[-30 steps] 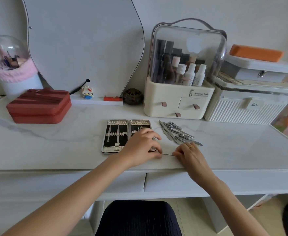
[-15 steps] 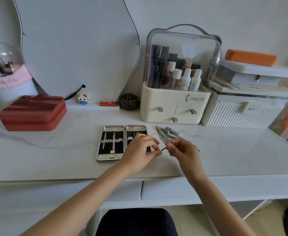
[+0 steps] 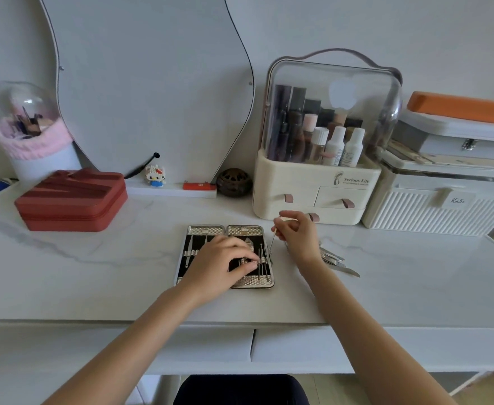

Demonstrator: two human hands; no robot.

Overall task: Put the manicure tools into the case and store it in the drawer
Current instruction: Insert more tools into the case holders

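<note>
A person seated at a white marble-look vanity table (image 3: 93,276) loads a manicure set, the open case (image 3: 241,283) lying flat at the middle of the tabletop with both halves facing up; the right hand (image 3: 299,233), at about 2 o'clock from the case, pinches a thin metal pick (image 3: 272,242) near its top end, the tool slanting down with its tip at the right edge of the case's right half, while the left hand (image 3: 220,266) rests over the middle of the case, its fingertips (image 3: 251,263) curled down onto the elastic band that crosses the right half, apparently pinching or lifting it, though that cannot be seen for certain; several slim tools already sit upright under the bands in both halves; the remaining loose tools (image 3: 337,263) lie in a small heap on the table at 3 o'clock from the case, partly hidden behind the right wrist; the step in hand looks to be the filling of the case, one tool at a time, with closing and storing not yet begun; the next move likely calls for steering the pick's point under the band into a free loop and sliding it toward 6 o'clock, the left hand steadying the case; the drawer fronts (image 3: 298,344) below the table edge are closed
</note>
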